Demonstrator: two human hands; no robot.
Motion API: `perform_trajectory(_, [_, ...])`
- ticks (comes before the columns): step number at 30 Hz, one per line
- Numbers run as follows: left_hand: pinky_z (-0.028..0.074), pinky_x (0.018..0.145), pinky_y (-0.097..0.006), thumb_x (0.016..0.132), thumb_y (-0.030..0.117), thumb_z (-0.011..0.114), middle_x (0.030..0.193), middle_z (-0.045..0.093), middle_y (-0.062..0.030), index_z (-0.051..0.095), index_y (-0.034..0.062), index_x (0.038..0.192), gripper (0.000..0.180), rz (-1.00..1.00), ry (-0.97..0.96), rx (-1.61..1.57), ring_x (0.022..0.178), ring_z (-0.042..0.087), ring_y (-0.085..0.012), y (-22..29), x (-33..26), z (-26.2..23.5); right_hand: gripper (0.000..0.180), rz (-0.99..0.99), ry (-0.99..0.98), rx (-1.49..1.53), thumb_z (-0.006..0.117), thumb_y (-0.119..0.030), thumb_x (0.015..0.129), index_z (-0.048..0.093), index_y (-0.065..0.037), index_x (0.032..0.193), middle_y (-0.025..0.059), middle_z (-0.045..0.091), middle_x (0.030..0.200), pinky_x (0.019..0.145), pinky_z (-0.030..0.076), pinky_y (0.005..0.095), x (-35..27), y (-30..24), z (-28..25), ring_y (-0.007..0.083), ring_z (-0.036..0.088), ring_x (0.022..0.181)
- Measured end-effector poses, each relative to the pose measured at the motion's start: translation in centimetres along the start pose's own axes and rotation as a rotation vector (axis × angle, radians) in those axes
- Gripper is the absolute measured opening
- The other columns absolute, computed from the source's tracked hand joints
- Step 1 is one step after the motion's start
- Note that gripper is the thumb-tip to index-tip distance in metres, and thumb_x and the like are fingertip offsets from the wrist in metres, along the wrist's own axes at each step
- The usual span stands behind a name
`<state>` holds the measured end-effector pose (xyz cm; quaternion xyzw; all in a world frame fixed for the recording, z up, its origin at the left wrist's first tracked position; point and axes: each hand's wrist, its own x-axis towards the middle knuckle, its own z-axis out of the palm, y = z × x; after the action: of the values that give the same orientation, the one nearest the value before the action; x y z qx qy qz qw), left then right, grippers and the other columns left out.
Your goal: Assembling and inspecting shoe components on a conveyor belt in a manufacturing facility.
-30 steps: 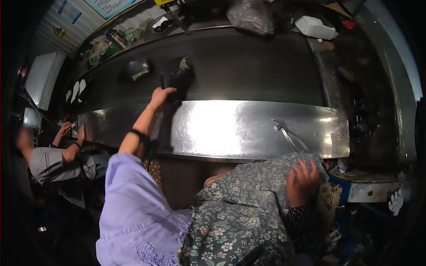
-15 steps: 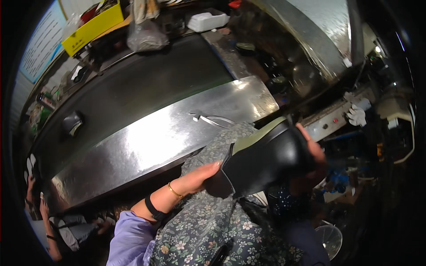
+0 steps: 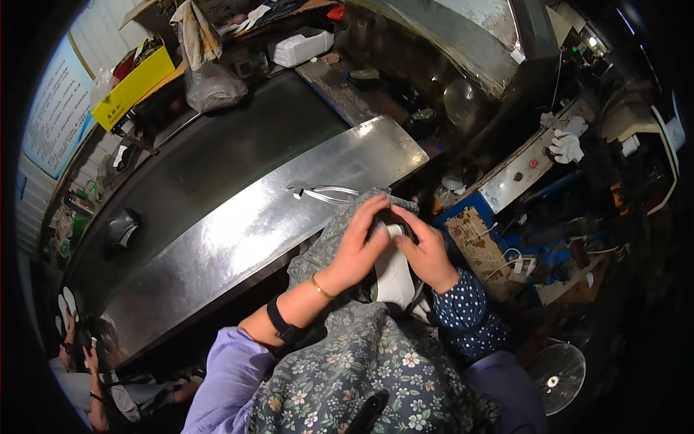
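In front of my floral apron I hold a shoe (image 3: pixel 395 281), its pale bottom turned up and facing me. My left hand (image 3: pixel 361 242) wraps its far end from the left, and my right hand (image 3: pixel 428 253) closes on the same end from the right. The fingertips nearly meet at the top, and the hands cover most of that end. Just beyond my left hand, a pair of metal pliers (image 3: pixel 329 194) lies on the shiny metal ledge (image 3: pixel 253 228).
A dark conveyor belt (image 3: pixel 238 137) runs behind the ledge, carrying a black shoe (image 3: pixel 123 231) at left. Another person's hand (image 3: pixel 92 358) shows at lower left. To the right are a control panel (image 3: pixel 519 173), a white glove (image 3: pixel 566 146) and a fan (image 3: pixel 555 380).
The shoe has been turned from its side, where its black upper and green top showed, to bottom up. Both hands have drawn together around its far end.
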<state>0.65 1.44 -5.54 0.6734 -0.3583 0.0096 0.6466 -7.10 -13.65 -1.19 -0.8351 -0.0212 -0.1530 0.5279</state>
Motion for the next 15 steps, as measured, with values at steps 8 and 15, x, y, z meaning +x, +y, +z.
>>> perform_trajectory(8, [0.046, 0.093, -0.027, 0.09, 0.013, 0.067, 0.122, 0.058, -0.0057, 0.047, 0.0029, 0.134, 0.049, -0.672, -0.095, -0.521, 0.106, 0.056, -0.0127, -1.3, 0.8, -2.2, 0.028, 0.475, -0.095, 0.225, 0.059, -0.023, 0.098, 0.066, 0.003, 0.102, 0.0034, 0.068, 0.092, 0.077, 0.047, 0.0247, -6.3, 4.6, -0.3, 0.0068, 0.059, 0.082])
perform_trajectory(15, [0.047, 0.087, -0.025, 0.091, 0.011, 0.066, 0.109, 0.061, -0.0038, 0.049, 0.0062, 0.131, 0.044, -0.686, -0.048, -0.474, 0.098, 0.057, -0.0114, -2.0, -1.6, -1.1, 0.048, 0.698, -0.109, 0.444, 0.036, -0.033, 0.105, 0.053, 0.005, 0.129, 0.0192, 0.063, 0.123, 0.101, 0.043, 0.0334, -7.0, 7.2, 4.2, 0.0285, 0.059, 0.115])
